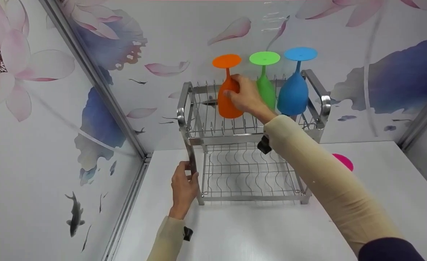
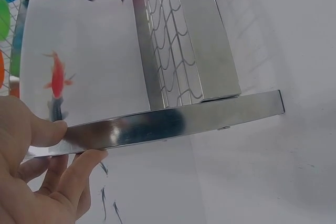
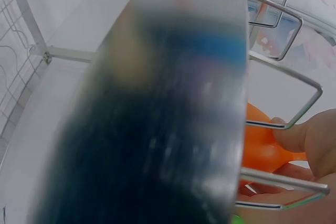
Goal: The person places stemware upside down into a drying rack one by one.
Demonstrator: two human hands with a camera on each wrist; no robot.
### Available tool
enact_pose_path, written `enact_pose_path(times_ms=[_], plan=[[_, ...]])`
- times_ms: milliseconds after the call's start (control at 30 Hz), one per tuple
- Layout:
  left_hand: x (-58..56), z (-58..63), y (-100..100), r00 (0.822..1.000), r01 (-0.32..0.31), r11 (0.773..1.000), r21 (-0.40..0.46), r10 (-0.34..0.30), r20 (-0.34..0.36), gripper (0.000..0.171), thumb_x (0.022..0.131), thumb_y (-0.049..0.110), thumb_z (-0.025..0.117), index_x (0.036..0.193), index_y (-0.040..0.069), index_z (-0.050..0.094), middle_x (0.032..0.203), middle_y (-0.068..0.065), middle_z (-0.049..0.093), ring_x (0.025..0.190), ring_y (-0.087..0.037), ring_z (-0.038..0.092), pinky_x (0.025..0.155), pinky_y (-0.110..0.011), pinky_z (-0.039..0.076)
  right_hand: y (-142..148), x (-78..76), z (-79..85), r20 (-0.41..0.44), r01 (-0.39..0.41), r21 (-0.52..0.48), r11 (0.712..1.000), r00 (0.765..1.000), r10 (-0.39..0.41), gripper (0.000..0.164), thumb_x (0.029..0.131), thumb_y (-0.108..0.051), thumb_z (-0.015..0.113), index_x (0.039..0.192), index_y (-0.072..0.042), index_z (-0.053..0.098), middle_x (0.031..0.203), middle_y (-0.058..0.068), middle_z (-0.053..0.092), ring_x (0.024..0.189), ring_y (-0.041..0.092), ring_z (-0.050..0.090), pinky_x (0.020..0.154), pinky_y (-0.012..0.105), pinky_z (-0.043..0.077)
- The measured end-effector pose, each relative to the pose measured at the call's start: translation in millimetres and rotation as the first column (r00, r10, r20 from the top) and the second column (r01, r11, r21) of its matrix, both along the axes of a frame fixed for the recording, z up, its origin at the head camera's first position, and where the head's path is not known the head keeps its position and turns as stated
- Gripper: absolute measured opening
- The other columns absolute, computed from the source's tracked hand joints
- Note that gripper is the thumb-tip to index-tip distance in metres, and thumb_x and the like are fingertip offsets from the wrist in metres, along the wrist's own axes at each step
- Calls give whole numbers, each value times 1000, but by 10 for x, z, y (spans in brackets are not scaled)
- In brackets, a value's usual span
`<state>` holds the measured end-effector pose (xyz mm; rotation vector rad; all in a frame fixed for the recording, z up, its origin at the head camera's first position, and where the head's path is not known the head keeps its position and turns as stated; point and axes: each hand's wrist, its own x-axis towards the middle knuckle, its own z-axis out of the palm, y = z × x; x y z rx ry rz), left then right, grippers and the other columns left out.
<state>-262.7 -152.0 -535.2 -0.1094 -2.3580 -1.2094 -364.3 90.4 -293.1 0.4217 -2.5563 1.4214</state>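
An orange goblet [image 1: 229, 101] stands upside down on the upper tier of a metal dish rack [image 1: 231, 138], its round foot upward. My right hand [image 1: 249, 95] grips its bowl, thumb in front; in the right wrist view the rack's frame covers part of the orange goblet [image 3: 258, 142] and fingers. To the right are a green goblet [image 1: 265, 87], partly behind my hand, and a blue goblet [image 1: 294, 95], both upside down. Lower down, my left hand [image 1: 185, 186] holds the rack's front left post [image 2: 142, 129] between thumb and fingers.
The rack's lower wire shelf [image 1: 246, 170] sits close above the white table [image 1: 257, 228]. Past my right sleeve, a pink round object [image 1: 344, 161] shows in part. Flower-printed panels [image 1: 169, 43] stand behind and at the left.
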Motion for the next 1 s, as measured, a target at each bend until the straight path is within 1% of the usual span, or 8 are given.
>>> enact_pose_path(times_ms=[200,467,667,767,900,1000], plan=[[0,12,0,1000,-9,1000,-12,9,8,34,95,-4,75,126,4,63,114,-13,69,99,-28,77,82,-34,67,18,1,4,14,12,1,1000,1000,-12,49,108,-12,62,154,3,49,145,22,62,130,37,63,118,49,51],[-11,-2,11,1000,1,1000,-7,-1,-11,33,94,-6,75,124,3,64,112,-13,69,97,-28,78,80,-33,67,37,17,3,10,15,19,1000,1000,-15,50,108,-11,62,154,4,48,145,23,62,130,38,62,118,50,51],[-11,12,32,1000,-8,1000,-18,8,0,34,94,-5,76,125,2,64,113,-14,69,97,-31,79,81,-36,68,70,49,24,-10,14,30,999,1000,-14,52,108,-12,62,154,4,47,146,23,61,131,38,63,116,50,52],[-9,7,32,1000,-7,1000,-15,7,6,34,94,-5,75,124,3,64,113,-14,69,98,-31,78,82,-37,68,93,73,38,0,4,9,1000,1000,-4,55,108,-12,63,157,3,44,154,23,55,138,37,59,119,50,50],[4,6,21,1000,-3,1000,-1,3,5,33,94,-5,75,124,3,64,112,-13,69,98,-30,78,82,-37,68,115,135,74,18,-13,-15,1000,1000,13,60,109,-15,64,161,2,40,164,22,45,150,36,49,123,49,45],[6,7,8,1000,-2,1000,3,2,5,32,94,-5,75,123,3,64,112,-13,69,97,-29,78,81,-36,68,127,200,116,3,-10,2,1000,1000,10,60,108,-17,65,160,1,41,165,20,46,153,34,46,125,48,42]])
